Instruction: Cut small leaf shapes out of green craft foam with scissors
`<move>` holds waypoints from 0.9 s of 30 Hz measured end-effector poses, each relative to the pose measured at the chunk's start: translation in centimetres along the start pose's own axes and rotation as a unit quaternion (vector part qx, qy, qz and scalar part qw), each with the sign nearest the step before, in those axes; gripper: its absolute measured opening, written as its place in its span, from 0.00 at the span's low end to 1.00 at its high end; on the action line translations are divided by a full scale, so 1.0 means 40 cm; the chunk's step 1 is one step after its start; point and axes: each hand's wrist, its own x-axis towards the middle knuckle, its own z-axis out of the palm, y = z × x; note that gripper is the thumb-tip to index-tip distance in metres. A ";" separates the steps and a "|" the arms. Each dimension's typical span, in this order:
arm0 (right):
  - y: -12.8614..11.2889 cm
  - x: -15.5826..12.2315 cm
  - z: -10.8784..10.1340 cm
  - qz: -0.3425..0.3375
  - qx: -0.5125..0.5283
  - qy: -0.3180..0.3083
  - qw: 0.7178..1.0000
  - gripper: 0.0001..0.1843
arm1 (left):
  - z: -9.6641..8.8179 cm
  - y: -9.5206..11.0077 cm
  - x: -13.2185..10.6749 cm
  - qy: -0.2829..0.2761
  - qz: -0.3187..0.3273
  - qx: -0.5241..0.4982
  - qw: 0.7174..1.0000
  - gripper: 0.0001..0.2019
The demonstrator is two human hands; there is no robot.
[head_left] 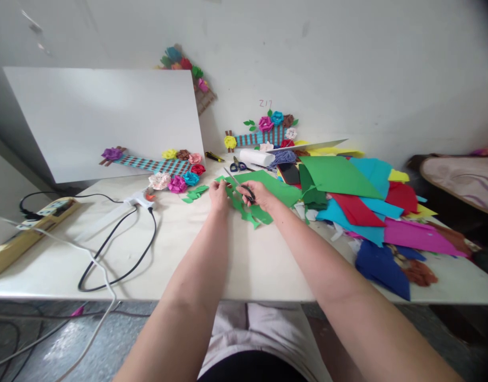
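My right hand grips a pair of scissors with black handles. Their blades point up and to the left, away from me. Close by, my left hand is closed in a pinch on a piece of green paper, mostly hidden by the fingers. Beneath both hands lie green paper scraps with cut, curved edges, and a larger green sheet is behind them. Several cut green leaves rest to the left of my left hand.
At left are a hot glue gun, its looping black cord and a power strip. A woven piece with paper flowers leans on a white board. Blue-handled scissors and a white roll sit behind; colored sheets pile at right.
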 end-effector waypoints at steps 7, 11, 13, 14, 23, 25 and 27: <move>-0.027 -0.016 -0.026 -0.043 -0.026 0.083 0.995 0.15 | -0.007 0.018 -0.004 0.043 0.040 0.013 0.998 0.14; -0.029 -0.019 -0.036 -0.056 -0.046 0.084 0.994 0.15 | -0.004 0.025 -0.005 0.012 0.048 0.015 0.999 0.15; -0.026 -0.020 -0.046 -0.059 -0.064 0.069 0.994 0.16 | -0.002 0.034 -0.009 -0.001 0.046 0.005 0.999 0.15; -0.024 -0.021 -0.052 -0.056 -0.073 0.064 0.994 0.16 | 0.000 0.040 -0.011 -0.005 0.042 -0.004 0.999 0.16; -0.021 -0.029 -0.083 -0.016 -0.082 0.033 0.996 0.19 | 0.016 0.037 -0.006 -0.035 0.020 -0.110 0.993 0.17; -0.020 -0.029 -0.082 -0.018 -0.072 0.028 0.997 0.19 | 0.016 0.035 0.001 -0.019 0.058 -0.085 0.994 0.14; -0.014 -0.027 -0.081 -0.014 -0.068 0.030 0.997 0.19 | 0.013 0.042 0.004 0.018 0.103 -0.046 0.993 0.11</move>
